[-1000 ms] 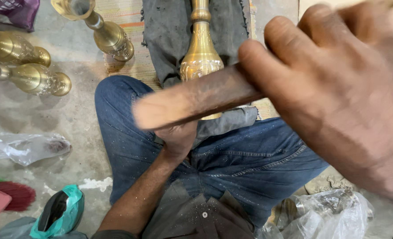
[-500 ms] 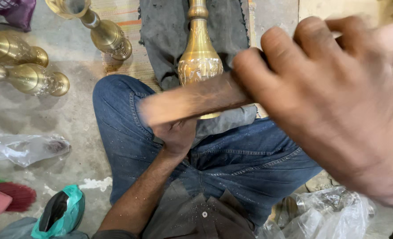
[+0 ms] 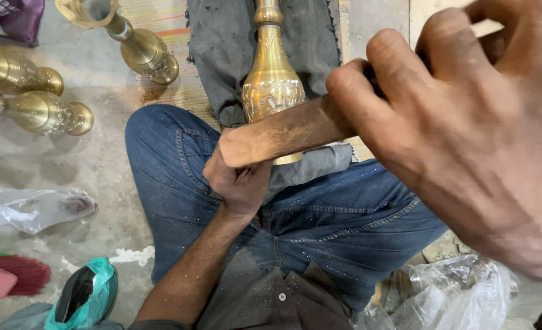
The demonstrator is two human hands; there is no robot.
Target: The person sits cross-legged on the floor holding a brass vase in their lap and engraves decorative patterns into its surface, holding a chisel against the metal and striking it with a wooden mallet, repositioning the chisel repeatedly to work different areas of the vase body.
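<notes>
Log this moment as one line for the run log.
left hand: grips base of brass vase on lap | right hand: holds wooden stick over vase | nearby: three brass vases on floor

Four brass vases showing, one (image 3: 271, 85) lying across the jeans (image 3: 344, 214), three (image 3: 39, 110) resting left of them, two hands working, one wooden stick (image 3: 283, 131) hovering above, two plastic bags (image 3: 36, 208) lying beside.
</notes>
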